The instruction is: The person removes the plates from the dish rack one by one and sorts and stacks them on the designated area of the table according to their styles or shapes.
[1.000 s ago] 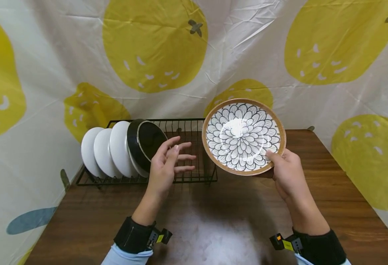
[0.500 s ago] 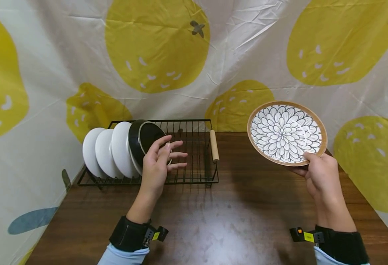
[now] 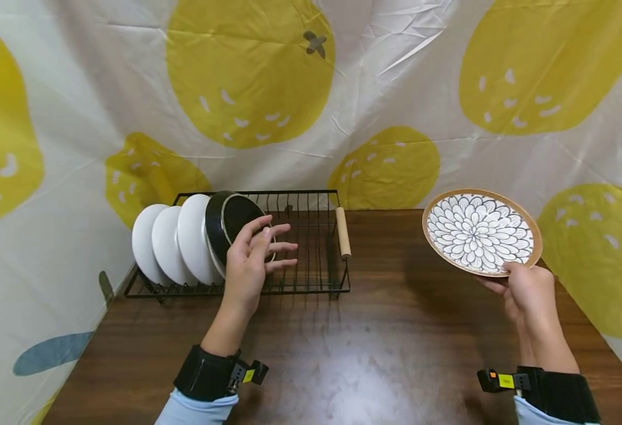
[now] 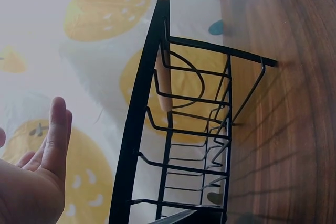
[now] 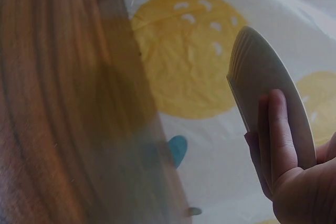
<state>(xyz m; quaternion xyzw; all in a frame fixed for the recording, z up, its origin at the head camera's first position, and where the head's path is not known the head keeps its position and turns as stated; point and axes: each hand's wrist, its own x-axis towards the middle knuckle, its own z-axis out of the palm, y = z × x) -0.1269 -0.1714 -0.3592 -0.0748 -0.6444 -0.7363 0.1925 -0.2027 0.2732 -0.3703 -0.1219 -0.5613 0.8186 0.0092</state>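
My right hand (image 3: 533, 295) holds a plate (image 3: 475, 233) with a flower-petal pattern and a brown rim, up at the right side of the table. The thumb lies on its rim, and in the right wrist view the fingers (image 5: 281, 135) support the pale underside of the plate (image 5: 270, 85). My left hand (image 3: 247, 262) is raised in front of the dish rack (image 3: 311, 260), fingers spread and holding nothing. It overlaps a black bowl (image 3: 241, 215) that stands on edge in the rack. To the bowl's left, several white plates (image 3: 196, 239) stand upright in the rack.
The black wire rack sits at the back left of the wooden table (image 3: 353, 354), with a wooden handle (image 3: 343, 232) on its right end. A curtain (image 3: 385, 71) printed with yellow fruit hangs behind. The rack's right half has bare slots.
My right hand has carried the patterned plate to the right, away from the rack, and tilted it flatter. My left hand has shifted slightly left. The rack's wooden handle has come into view.
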